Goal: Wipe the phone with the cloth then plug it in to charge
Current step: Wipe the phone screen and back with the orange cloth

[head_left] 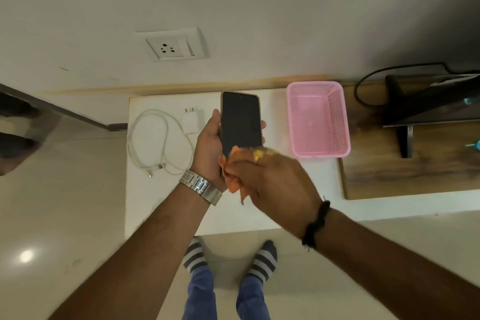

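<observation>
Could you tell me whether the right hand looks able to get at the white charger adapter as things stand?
Probably not yet: the right hand is shut on the orange cloth, though the white charger adapter lies uncovered.

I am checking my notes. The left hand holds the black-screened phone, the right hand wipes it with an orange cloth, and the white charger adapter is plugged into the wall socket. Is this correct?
Not quite. In the head view the white charger adapter lies on the white table beside the coiled white cable; the wall socket is empty. The rest is right.
</observation>
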`<action>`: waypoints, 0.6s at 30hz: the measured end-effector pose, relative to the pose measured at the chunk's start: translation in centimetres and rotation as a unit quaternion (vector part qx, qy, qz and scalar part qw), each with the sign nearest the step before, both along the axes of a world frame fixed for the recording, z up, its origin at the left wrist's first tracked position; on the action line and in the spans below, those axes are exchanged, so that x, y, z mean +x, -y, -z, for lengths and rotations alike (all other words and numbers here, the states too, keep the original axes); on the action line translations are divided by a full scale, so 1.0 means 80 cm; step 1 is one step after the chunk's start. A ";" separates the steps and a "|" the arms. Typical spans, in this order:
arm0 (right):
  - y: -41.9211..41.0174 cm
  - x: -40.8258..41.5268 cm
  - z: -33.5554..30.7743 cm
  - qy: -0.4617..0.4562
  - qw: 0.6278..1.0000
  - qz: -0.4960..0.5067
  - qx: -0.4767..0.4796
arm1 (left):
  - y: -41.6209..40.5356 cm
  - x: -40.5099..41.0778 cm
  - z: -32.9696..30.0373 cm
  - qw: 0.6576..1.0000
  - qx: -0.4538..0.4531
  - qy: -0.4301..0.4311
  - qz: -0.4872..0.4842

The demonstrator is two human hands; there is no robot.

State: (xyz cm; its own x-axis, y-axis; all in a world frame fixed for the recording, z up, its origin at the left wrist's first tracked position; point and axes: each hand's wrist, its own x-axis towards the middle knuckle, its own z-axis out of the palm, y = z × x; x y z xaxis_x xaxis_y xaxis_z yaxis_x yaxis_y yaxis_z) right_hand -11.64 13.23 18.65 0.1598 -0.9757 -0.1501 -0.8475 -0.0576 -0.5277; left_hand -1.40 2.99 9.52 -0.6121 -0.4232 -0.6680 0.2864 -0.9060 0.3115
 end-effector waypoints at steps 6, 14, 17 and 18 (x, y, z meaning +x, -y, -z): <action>0.097 -0.049 0.002 -0.046 0.984 0.153 -0.074 | -0.008 -0.016 -0.001 0.999 0.004 -0.029 0.013; 0.076 -0.048 0.011 -0.052 0.993 0.098 -0.039 | 0.002 -0.003 0.004 0.999 0.008 -0.034 0.003; 0.100 -0.075 0.021 -0.032 0.985 0.168 -0.038 | 0.002 -0.005 0.002 0.999 -0.014 -0.045 0.026; 0.096 -0.069 0.023 -0.031 0.985 0.169 -0.033 | 0.006 -0.006 0.002 0.999 -0.016 -0.043 0.022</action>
State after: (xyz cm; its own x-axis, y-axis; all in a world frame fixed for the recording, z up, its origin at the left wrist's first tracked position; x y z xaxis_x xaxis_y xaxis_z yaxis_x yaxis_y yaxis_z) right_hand -17.18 5.54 16.79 -0.1825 -0.9797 -0.0835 -0.8546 0.2000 -0.4793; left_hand -1.92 2.49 9.34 -0.6859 -0.4151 -0.5977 0.2734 -0.9082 0.3170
